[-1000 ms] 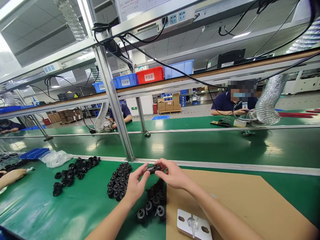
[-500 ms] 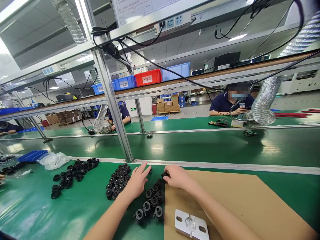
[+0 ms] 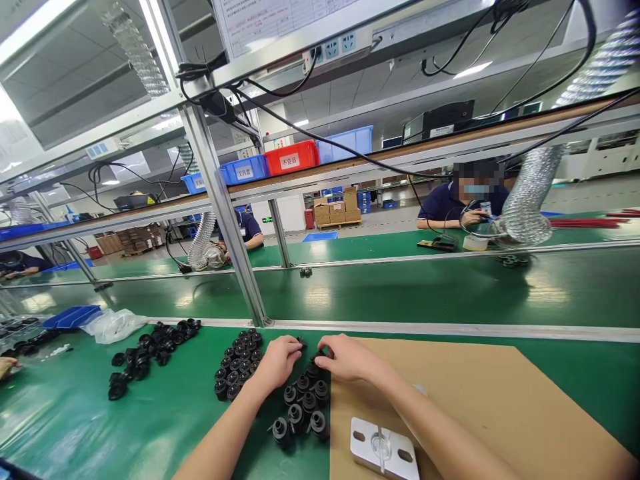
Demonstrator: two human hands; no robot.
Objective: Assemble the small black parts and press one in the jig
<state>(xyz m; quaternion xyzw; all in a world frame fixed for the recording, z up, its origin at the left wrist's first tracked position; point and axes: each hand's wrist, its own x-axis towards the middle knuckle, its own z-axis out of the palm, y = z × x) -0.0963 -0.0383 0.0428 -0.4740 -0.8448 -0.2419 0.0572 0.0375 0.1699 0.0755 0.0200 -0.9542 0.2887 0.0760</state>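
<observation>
My left hand (image 3: 277, 365) is closed, fingertips together at a small black plastic part (image 3: 301, 342) by the back edge of the mat. Just to the right, my right hand (image 3: 346, 358) pinches a black plastic part (image 3: 320, 354) at the far end of a cluster; the fingers partly hide it. That cluster of black round parts with nozzle-like tops (image 3: 309, 401) stands upright between my forearms. Left of my left hand, black ring-topped cylinders (image 3: 237, 365) are packed in rows. A silver metal block (image 3: 384, 448) with two slots and a round recess lies below my right forearm.
A brown cardboard sheet (image 3: 465, 387) lies under my right arm. Loose black parts (image 3: 145, 353), a clear plastic bag (image 3: 115, 325) and a blue tray (image 3: 73, 317) are at left. A metal post (image 3: 225, 220) rises behind the bench. Co-workers sit across the line; another person's hand (image 3: 7, 367) shows far left.
My left hand's spread fingers have closed at the small black part. My right hand has shifted slightly left and down, to the far end of the cluster. The view has tilted slightly.
</observation>
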